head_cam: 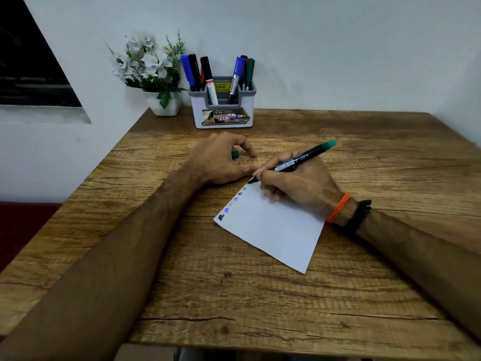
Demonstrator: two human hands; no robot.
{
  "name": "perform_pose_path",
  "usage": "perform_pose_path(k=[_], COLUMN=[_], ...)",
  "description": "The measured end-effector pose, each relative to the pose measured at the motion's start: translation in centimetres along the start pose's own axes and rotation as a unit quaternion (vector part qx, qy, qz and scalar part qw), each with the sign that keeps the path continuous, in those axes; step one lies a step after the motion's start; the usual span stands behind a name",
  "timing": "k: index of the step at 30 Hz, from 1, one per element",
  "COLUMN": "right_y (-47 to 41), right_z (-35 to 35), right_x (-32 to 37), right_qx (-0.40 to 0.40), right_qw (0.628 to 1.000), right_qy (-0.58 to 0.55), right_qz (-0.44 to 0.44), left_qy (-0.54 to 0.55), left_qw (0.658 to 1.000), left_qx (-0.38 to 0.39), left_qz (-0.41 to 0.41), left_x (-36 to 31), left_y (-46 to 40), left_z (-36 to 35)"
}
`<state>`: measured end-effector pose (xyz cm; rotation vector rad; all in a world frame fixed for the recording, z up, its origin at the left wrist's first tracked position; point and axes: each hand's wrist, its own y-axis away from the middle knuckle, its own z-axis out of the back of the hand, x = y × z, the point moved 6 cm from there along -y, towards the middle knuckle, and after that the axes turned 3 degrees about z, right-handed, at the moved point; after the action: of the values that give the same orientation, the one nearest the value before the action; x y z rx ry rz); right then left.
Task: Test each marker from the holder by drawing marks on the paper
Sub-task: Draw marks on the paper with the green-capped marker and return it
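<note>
Right hand curled round a green-ended marker, tip down at the far left corner of the white paper, barrel slanting up and to the right over the knuckles. Paper lying flat and skewed on the wooden table, right wrist resting on its right edge. Short row of small coloured marks along the paper's left edge: dark, blue, reddish, blue, dark, green, running toward the marker tip. Left hand resting on the table just left of the paper's far corner, fingers curled round a small green cap, pinched between thumb and fingers; fingertips close beside the right hand's, contact between the two hands not possible to tell. Orange band and black band on the right wrist. Grey-and-white holder at the far edge of the table against the wall, well apart from the hands, stocked with upright blue, black, red and green markers. White pot of white flowers just left of the holder.
</note>
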<state>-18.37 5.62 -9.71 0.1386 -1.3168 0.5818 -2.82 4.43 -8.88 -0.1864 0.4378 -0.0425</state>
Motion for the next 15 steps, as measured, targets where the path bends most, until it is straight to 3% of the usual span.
perform_pose_path(k=[10, 15], right_y=[-1.1, -1.1], right_z=[2.1, 2.5], right_x=[0.4, 0.7], right_qx=[-0.028, -0.024], right_qw=[0.985, 0.974], right_qy=[-0.165, -0.214], right_qz=[-0.046, -0.072], left_qy=[0.175, 0.212], left_qw=[0.984, 0.977], left_qx=[-0.004, 0.025], left_qz=[0.038, -0.002], left_x=[0.7, 0.1], left_y=[-0.1, 0.3], left_z=[1.3, 2.0])
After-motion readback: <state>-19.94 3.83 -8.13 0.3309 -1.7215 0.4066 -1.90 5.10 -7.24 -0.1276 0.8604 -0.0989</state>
